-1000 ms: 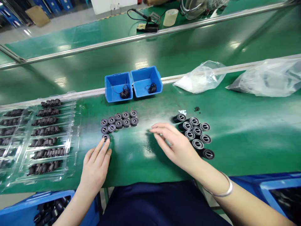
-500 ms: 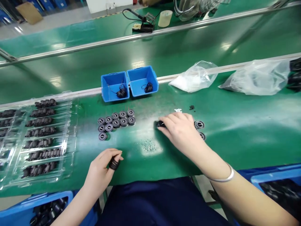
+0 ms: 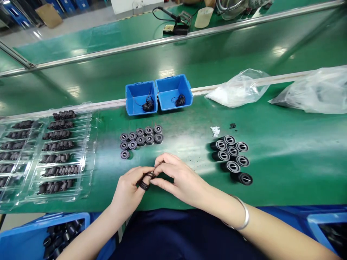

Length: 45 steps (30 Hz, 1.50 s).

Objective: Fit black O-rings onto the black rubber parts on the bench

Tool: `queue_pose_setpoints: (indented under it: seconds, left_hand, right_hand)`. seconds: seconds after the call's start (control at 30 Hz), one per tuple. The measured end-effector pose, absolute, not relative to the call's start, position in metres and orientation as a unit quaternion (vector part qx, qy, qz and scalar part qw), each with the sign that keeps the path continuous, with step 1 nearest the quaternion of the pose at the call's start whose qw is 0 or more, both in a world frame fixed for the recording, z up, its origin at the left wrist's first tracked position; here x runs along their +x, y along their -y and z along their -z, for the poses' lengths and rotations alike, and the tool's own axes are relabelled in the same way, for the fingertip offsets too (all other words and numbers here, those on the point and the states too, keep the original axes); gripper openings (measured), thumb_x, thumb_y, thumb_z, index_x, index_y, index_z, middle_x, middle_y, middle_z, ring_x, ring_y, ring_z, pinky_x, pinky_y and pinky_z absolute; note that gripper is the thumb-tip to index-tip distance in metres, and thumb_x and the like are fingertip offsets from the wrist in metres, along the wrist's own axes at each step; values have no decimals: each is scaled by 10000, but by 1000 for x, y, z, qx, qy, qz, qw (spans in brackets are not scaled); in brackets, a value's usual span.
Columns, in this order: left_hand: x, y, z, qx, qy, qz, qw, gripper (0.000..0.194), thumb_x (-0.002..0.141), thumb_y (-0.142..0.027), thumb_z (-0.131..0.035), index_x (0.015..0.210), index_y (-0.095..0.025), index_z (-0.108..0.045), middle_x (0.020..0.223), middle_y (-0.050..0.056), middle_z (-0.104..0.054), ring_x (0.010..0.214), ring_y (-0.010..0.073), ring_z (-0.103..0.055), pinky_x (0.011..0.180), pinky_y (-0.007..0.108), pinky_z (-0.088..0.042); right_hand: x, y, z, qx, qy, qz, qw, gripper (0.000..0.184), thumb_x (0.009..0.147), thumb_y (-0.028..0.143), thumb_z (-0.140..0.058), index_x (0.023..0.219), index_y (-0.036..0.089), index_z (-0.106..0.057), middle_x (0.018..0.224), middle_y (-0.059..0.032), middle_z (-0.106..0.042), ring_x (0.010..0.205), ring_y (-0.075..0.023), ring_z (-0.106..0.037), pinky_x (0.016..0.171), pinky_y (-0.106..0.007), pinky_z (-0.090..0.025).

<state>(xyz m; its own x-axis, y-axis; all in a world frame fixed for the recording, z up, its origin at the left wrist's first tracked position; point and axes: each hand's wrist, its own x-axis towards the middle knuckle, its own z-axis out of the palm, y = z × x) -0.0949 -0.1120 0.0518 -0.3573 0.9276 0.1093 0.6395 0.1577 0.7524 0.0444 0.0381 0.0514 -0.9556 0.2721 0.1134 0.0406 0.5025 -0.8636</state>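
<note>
My left hand [image 3: 131, 184] is closed, with several thin black rubber rings [image 3: 144, 185] looped round a finger. My right hand [image 3: 176, 177] meets it, thumb and fingertips pinching at a black ring near the left fingertips. Anything inside the left fingers is hidden. Beyond my hands, short dark round caps [image 3: 140, 141] with slotted tops stand in rows. To the right, taller black cylinders [image 3: 232, 151] with slotted tops form a group, some leaning.
Two blue bins [image 3: 173, 93] at the back hold bundles of black rings. Clear trays [image 3: 89, 151] of dark parts lie left. Small white pieces [image 3: 215, 131] and black bits [image 3: 232, 126] sit behind the cylinders. Plastic bags [image 3: 238, 90] rest at the back right.
My left hand left the front cap and moved right. My right hand took a black cylinder from the group, then came left to the rings; that cylinder is now out of sight.
</note>
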Motion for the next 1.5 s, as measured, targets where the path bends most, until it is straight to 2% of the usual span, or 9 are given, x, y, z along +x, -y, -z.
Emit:
queue_pose_setpoints:
  seconds: [0.27, 0.43, 0.53, 0.7, 0.87, 1.17, 1.37, 1.5]
  left_hand:
    - [-98, 113, -48, 576, -703, -388, 151, 223, 965, -161, -550, 1129, -188, -699, 913, 48, -779, 832, 153, -732, 734, 239, -608]
    - [-99, 115, -47, 572, -687, -412, 180, 307, 975, -99, -514, 1234, -197, -646, 911, 29, -775, 832, 121, -729, 780, 223, -602]
    - [-102, 118, -42, 570, -692, -409, 173, 310, 961, -65, -525, 1216, -187, -651, 920, 32, -762, 854, 110, -721, 815, 212, -588]
    - [-102, 122, -31, 635, -676, -361, 101, 314, 931, -9, -517, 1189, -136, -645, 1054, 101, -729, 961, 145, -692, 873, 258, -580]
    - [-100, 121, -26, 702, -643, -303, 43, 353, 902, 32, -498, 1211, -87, -622, 1183, 166, -686, 1175, 233, -619, 988, 384, -551]
    - [-98, 122, -24, 739, -620, -264, 11, 304, 908, 23, -511, 1179, -44, -630, 1149, 173, -702, 1187, 264, -616, 998, 429, -557]
    - [-95, 119, -26, 796, -577, -183, -2, 312, 978, -54, -426, 1215, -17, -625, 1325, 212, -633, 1353, 310, -496, 1086, 475, -492]
    - [-95, 118, -24, 809, -569, -148, -14, 341, 981, -52, -391, 1222, -6, -627, 1368, 220, -604, 1365, 322, -485, 1097, 484, -476]
  right_hand:
    - [41, -40, -50, -117, 775, -607, 133, 111, 918, 241, -655, 817, 195, -649, 928, -29, -572, 881, -148, -595, 817, -299, -495]
    - [43, -53, -48, -184, 763, -598, 165, 153, 910, 225, -646, 764, 181, -638, 888, -28, -565, 816, -140, -571, 759, -289, -479]
    - [44, -60, -39, -217, 773, -581, 134, 157, 902, 218, -639, 751, 173, -646, 903, -34, -567, 748, -126, -552, 692, -278, -471]
    - [44, -61, -26, -245, 779, -563, 125, 167, 893, 199, -623, 730, 168, -617, 901, -34, -568, 707, -114, -544, 636, -259, -464]
    - [44, -59, -25, -243, 776, -567, 128, 163, 886, 183, -621, 725, 167, -600, 893, -28, -560, 692, -105, -536, 611, -244, -456]
    - [42, -58, -24, -230, 784, -560, 134, 148, 885, 168, -625, 739, 166, -600, 892, -28, -555, 714, -111, -547, 610, -242, -453]
    - [42, -59, -22, -229, 781, -564, 138, 159, 888, 169, -618, 733, 166, -584, 881, -24, -555, 683, -99, -543, 609, -239, -467]
    - [42, -58, -22, -229, 780, -568, 132, 162, 891, 190, -616, 733, 169, -587, 877, -24, -559, 686, -97, -553, 624, -238, -482]
